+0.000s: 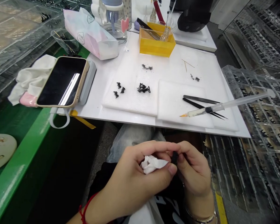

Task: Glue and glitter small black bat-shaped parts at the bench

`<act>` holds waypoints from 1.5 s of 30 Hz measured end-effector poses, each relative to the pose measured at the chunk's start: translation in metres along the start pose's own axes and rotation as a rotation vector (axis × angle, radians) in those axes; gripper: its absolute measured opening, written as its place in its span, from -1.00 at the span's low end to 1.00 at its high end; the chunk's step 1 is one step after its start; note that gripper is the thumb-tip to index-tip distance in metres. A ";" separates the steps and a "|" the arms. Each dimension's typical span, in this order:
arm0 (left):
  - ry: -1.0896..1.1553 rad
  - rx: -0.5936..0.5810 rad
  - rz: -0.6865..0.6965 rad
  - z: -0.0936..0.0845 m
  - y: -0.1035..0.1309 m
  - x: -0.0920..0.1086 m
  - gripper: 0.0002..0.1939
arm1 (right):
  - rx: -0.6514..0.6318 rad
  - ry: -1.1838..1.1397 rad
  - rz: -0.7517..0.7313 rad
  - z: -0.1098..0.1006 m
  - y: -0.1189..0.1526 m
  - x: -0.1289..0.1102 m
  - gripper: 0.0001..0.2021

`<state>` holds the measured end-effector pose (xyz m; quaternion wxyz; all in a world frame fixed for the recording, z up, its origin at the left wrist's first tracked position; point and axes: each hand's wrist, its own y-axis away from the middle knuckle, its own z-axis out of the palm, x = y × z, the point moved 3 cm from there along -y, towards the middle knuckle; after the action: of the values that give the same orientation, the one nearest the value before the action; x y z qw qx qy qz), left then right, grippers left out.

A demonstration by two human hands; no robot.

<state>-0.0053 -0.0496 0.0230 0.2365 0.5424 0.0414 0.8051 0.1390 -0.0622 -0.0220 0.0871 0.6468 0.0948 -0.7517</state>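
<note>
Below the table's front edge, my left hand is closed around a crumpled white tissue. Its thumb and forefinger also reach a small black piece, whose exact kind I cannot make out. My right hand pinches the same black piece from the other side, fingertips touching those of the left. On the white foam sheet lie a small heap of black pieces and several single black pieces to its left. Black tweezers and a syringe with an orange tip rest on a smaller foam pad.
A phone leans at the left beside a white cloth. Behind stand a tissue pack, a clear cup and a yellow box of tools. Clear compartment trays line the right side. A green rail runs along the left.
</note>
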 end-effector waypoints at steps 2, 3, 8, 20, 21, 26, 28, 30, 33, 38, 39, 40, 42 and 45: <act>0.020 -0.016 -0.005 0.000 0.000 -0.001 -0.63 | 0.010 -0.074 0.052 -0.001 0.002 0.003 -0.84; 0.030 -0.027 -0.010 0.001 0.000 -0.001 -0.61 | 0.010 -0.120 0.071 -0.001 0.003 0.004 -0.85; 0.013 -0.074 0.001 0.000 0.002 -0.002 -0.59 | -0.067 -0.322 0.100 0.004 0.001 0.003 -0.85; -0.298 -0.070 0.131 -0.004 0.000 0.004 -0.58 | -0.200 -0.367 0.102 0.004 0.000 0.004 -0.74; -0.295 -0.069 0.131 -0.003 0.000 0.004 -0.56 | -0.204 -0.383 0.106 0.004 -0.001 0.004 -0.75; -0.282 -0.072 0.139 -0.004 0.001 0.003 -0.52 | -0.209 -0.354 0.124 0.004 -0.002 0.002 -0.77; -0.284 -0.063 0.133 -0.005 0.001 0.002 -0.45 | -0.223 -0.378 0.173 0.005 0.000 0.002 -0.78; -0.291 -0.047 0.127 -0.007 0.000 0.002 -0.40 | -0.227 -0.414 0.216 0.006 0.001 0.003 -0.80; -0.294 -0.052 0.123 -0.007 0.000 0.002 -0.42 | -0.232 -0.453 0.218 0.008 0.003 0.004 -0.82; -0.283 -0.090 0.124 -0.007 0.002 0.001 -0.51 | -0.207 -0.464 0.211 0.011 0.004 0.007 -0.84; -0.297 -0.094 0.131 -0.007 0.002 0.002 -0.52 | -0.206 -0.463 0.212 0.011 0.005 0.007 -0.83; -0.316 -0.099 0.142 -0.007 0.001 0.002 -0.54 | -0.207 -0.462 0.213 0.011 0.005 0.008 -0.83; -0.353 -0.103 0.169 -0.008 0.001 0.003 -0.58 | -0.201 -0.444 0.210 0.010 0.008 0.010 -0.83; -0.382 -0.088 0.204 -0.008 -0.001 0.004 -0.61 | -0.092 -0.201 0.195 0.004 0.012 0.014 -0.76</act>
<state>-0.0134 -0.0460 0.0229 0.1808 0.6758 -0.0942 0.7083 0.1363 -0.0745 -0.0355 0.1984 0.5696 0.0567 -0.7956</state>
